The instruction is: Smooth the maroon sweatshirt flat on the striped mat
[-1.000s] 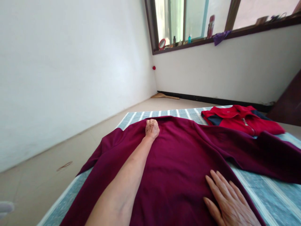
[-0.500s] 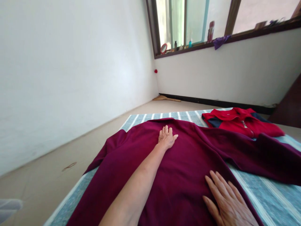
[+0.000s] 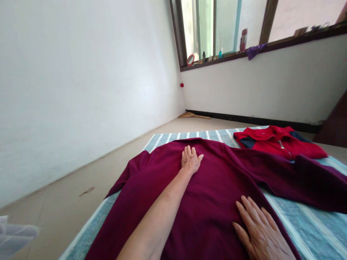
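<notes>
Shirt (image 3: pixel 208 195): left hand (image 3: pixel 191 159) near its neckline (image 3: pixel 189 141), right hand (image 3: pixel 262 231) farther; fingers (image 3: pixel 244 215) spread, holding nothing; stroke lightly away from neckline.

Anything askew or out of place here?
Mildly: a thin loop lies on the floor as if dropped, and a purple cloth droops over the windowsill. No damage shows on the maroon garment.

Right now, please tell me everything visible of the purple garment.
The purple garment is plain, of smooth-looking, slightly wrinkled cloth. It lies spread on a striped cover, its near end out of view. One sleeve stretches right past the picture's edge; the other reaches the cover's left edge. The left hand lies open near the far edge, the right hand on the nearer right part.
</notes>
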The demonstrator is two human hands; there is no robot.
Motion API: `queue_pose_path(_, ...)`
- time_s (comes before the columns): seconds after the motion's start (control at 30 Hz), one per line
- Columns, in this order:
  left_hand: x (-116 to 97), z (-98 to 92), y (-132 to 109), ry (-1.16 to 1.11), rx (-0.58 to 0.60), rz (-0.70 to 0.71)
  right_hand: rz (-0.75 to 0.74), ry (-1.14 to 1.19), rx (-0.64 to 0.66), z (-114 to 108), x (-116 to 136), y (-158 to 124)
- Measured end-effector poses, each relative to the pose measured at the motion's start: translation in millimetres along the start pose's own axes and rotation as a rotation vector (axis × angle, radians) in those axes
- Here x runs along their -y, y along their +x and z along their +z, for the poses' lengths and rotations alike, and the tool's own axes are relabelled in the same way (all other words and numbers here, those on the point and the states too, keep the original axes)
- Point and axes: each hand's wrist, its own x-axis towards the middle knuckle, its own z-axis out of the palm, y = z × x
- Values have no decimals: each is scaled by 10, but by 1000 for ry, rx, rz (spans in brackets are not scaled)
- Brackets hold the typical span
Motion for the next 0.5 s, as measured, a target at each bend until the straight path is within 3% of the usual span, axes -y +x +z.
queue_pose_path(0.3, 84, 4, -47, 7, 72, -52, 51, 59, 53, 7, 20, -28)
queue_pose_path(0.5, 47, -90, -114, 7, 75, -47, 224, 195, 254, -114, 46, 50)
